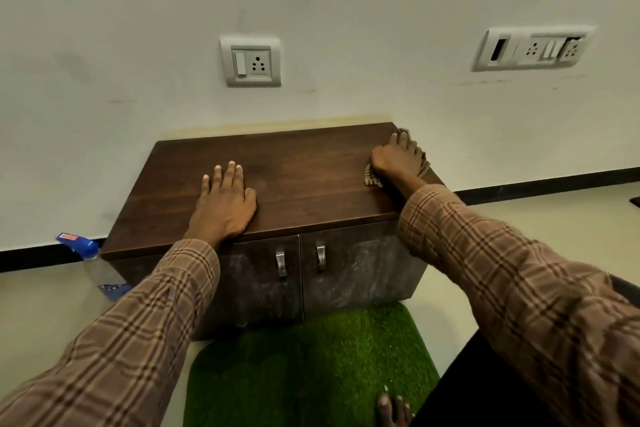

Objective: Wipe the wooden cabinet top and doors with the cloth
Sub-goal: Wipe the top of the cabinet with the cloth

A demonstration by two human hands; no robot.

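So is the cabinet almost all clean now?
Not yet. The right hand presses the cloth at the far right end of the top, while the left hand rests flat on it. The top looks dark and even, so mostly wiped. The doors show pale smears, so they are left to do.
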